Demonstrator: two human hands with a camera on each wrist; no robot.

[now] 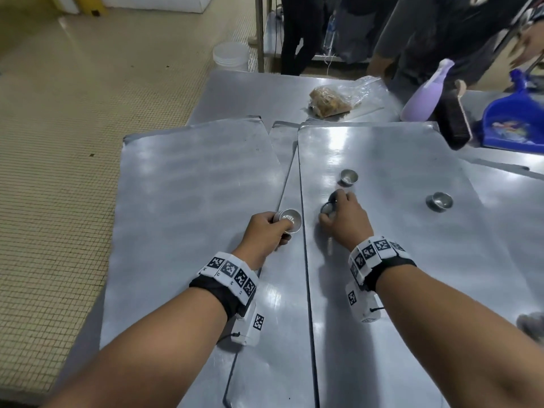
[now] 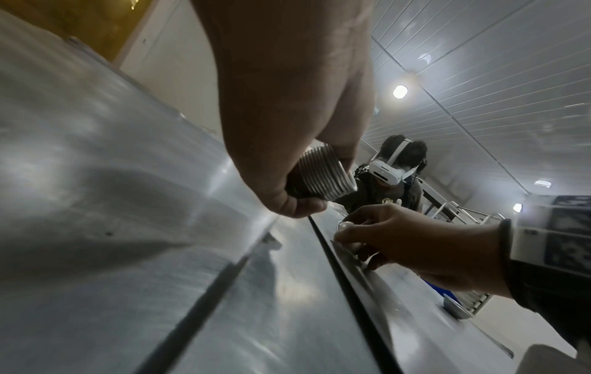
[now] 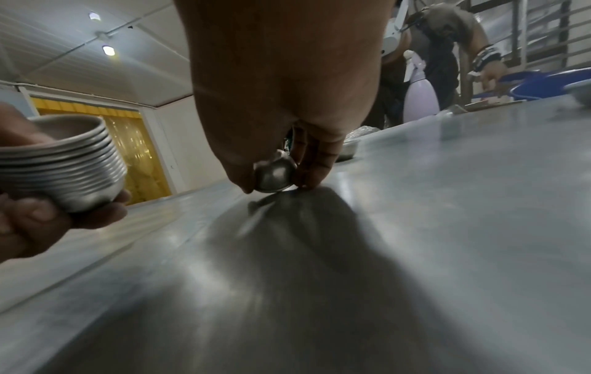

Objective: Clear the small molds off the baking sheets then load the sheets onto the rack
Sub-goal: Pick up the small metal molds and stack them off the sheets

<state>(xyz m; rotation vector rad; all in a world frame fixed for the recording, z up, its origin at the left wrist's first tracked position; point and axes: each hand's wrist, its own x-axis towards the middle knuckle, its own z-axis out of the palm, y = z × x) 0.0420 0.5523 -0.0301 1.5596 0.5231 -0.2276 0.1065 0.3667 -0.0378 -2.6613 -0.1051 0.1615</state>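
My left hand (image 1: 272, 228) grips a nested stack of small metal molds (image 1: 290, 220) (image 2: 323, 174) (image 3: 70, 167) just above the seam between two baking sheets. My right hand (image 1: 343, 216) pinches a single mold (image 3: 275, 174) (image 1: 328, 206) between thumb and fingers, tilted on the right baking sheet (image 1: 397, 260). Two more molds stand on that sheet, one (image 1: 349, 176) just beyond my right hand and one (image 1: 439, 201) farther right. The left baking sheet (image 1: 191, 201) carries no molds.
At the table's far end lie a plastic bag of brown food (image 1: 332, 101), a lilac spray bottle (image 1: 424, 95), a brush (image 1: 454, 119) and a blue dustpan (image 1: 515, 122). People stand beyond the table. White tubs (image 1: 231, 55) sit on the tiled floor.
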